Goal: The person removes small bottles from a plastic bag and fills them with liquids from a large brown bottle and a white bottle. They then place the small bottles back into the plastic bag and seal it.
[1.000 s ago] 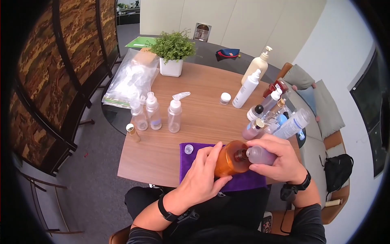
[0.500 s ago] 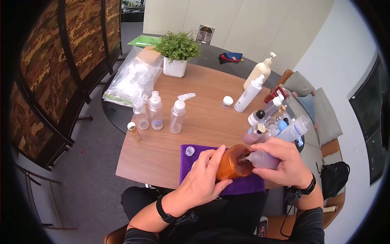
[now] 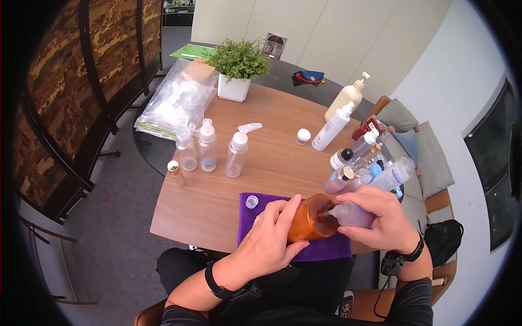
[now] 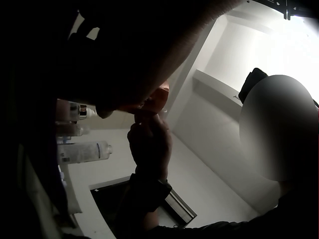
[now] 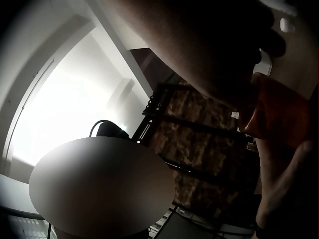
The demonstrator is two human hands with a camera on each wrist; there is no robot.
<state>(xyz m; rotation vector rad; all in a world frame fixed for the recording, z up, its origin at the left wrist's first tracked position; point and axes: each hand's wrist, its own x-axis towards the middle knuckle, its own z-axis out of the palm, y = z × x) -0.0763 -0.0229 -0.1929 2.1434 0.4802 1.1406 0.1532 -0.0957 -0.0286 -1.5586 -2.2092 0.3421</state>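
In the head view an amber bottle (image 3: pixel 306 221), tilted with its neck toward the right, is gripped by the left hand (image 3: pixel 267 239). The right hand (image 3: pixel 385 220) holds a small translucent bottle (image 3: pixel 354 214) between thumb and fingers, its narrow tip at the amber bottle's threaded neck. Whether liquid passes between them I cannot tell. Beneath lies a purple cloth (image 3: pixel 249 217) with a small clear cap (image 3: pixel 252 201) on it. The right wrist view shows the amber bottle (image 5: pixel 280 112) in dim light; the left wrist view shows the right hand (image 4: pixel 151 144) beside it.
Clear bottles (image 3: pixel 235 157) and a gold-capped vial (image 3: pixel 175 173) stand at the left of the table (image 3: pixel 272 117). At the right are a white bottle (image 3: pixel 331 129), a cream pump bottle (image 3: pixel 345 100) and several others. A potted plant (image 3: pixel 234 89) and plastic bag (image 3: pixel 176 103) lie farther back.
Over the last second the small bottle's tip has come into view at the amber neck, the small bottle drawn slightly right. Both hands keep their hold; the head view has shifted a little.
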